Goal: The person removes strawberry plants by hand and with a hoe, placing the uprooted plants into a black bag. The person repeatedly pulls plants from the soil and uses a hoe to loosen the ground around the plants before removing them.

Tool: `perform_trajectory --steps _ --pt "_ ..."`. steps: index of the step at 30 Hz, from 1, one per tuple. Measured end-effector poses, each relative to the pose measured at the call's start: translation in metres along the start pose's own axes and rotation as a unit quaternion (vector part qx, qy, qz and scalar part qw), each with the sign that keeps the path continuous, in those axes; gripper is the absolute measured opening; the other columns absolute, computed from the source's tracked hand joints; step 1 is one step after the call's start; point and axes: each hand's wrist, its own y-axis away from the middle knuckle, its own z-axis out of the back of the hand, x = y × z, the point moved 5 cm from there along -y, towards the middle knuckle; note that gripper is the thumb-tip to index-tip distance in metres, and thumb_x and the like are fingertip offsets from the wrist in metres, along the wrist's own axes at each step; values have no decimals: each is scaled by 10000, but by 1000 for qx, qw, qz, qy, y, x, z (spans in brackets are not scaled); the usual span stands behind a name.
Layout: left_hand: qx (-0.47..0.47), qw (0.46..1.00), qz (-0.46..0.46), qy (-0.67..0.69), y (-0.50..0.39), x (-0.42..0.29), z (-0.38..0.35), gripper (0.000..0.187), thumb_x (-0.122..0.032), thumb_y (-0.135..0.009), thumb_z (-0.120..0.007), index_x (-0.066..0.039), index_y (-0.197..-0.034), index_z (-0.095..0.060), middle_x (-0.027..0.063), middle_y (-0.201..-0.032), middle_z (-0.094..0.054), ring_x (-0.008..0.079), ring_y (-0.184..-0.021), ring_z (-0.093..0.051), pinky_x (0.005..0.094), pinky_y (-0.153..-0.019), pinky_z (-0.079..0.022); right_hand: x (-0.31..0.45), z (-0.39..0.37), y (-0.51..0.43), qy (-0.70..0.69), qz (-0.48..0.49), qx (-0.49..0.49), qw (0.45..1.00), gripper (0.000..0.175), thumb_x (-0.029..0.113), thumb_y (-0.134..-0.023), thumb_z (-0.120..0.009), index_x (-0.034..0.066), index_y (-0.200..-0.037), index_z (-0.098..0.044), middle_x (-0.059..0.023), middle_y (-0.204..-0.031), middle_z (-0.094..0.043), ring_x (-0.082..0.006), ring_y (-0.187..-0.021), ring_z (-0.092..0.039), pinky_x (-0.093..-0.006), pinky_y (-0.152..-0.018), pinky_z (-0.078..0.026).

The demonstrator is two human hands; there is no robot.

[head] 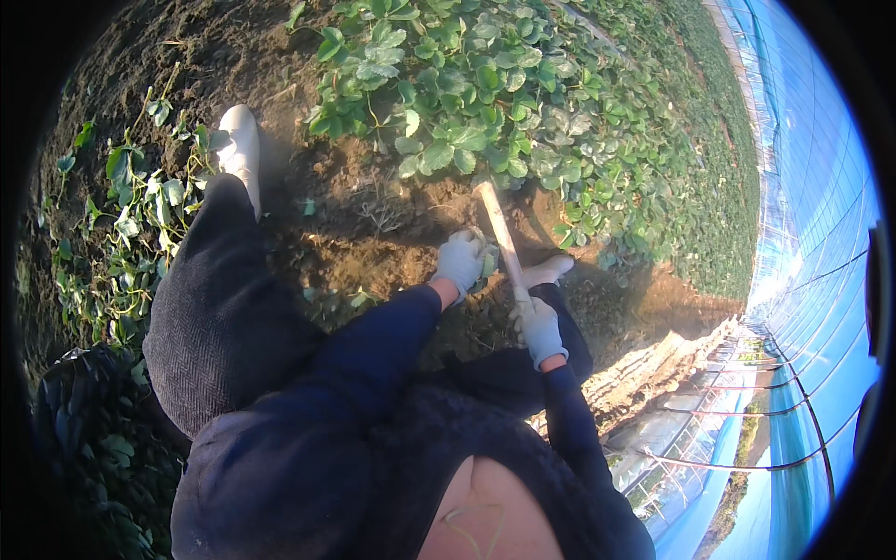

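My left hand (pixel 460 262), in a pale work glove, is closed around some plant matter with green leaves (pixel 488 264) just above the soil. In my right hand (pixel 540 327), gloved too, is a wooden tool handle (pixel 502 234), gripped near its lower end. The handle slants up and left, its far end close to the soil below the strawberry plants (pixel 455 143). Whether it carries a metal head cannot be seen. Both hands are between my feet, the right one close to my right leg.
Dense strawberry plants cover the bed ahead and to the right. Pulled or drooping plants (pixel 126 224) lie on soil at the left, beside my light-coloured boot (pixel 240 143). Dark plastic sheeting (pixel 77 392) is at lower left. Greenhouse film and hoops (pixel 798 392) curve along the right.
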Motion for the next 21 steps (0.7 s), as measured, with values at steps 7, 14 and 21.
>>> perform_trajectory --steps 7,14,21 --pt "52 998 12 23 -8 -3 -20 318 -359 -957 -583 -85 -933 -742 109 -1354 -604 329 -1195 -592 462 -927 -513 12 14 11 -101 17 -50 993 471 477 -1035 -543 60 -823 -595 -3 -569 -494 -103 -421 -447 -294 -392 -386" --pt "291 956 36 -24 25 28 -34 356 -326 -979 -530 -48 -1093 -721 149 -1196 -686 344 -1111 -645 438 -937 -520 16 13 -20 33 -107 57 992 579 627 -984 -532 87 -785 -588 -1 -602 -485 -127 -435 -449 -294 -423 -428" --pt "619 775 -19 -125 74 -1 -22 516 -415 -934 -589 -16 -1247 -683 186 -1356 -631 336 -1206 -623 453 -982 -506 32 32 -25 50 -82 71 993 549 591 -985 -551 83 -780 -594 0 -610 -510 -122 -467 -491 -284 -431 -453"
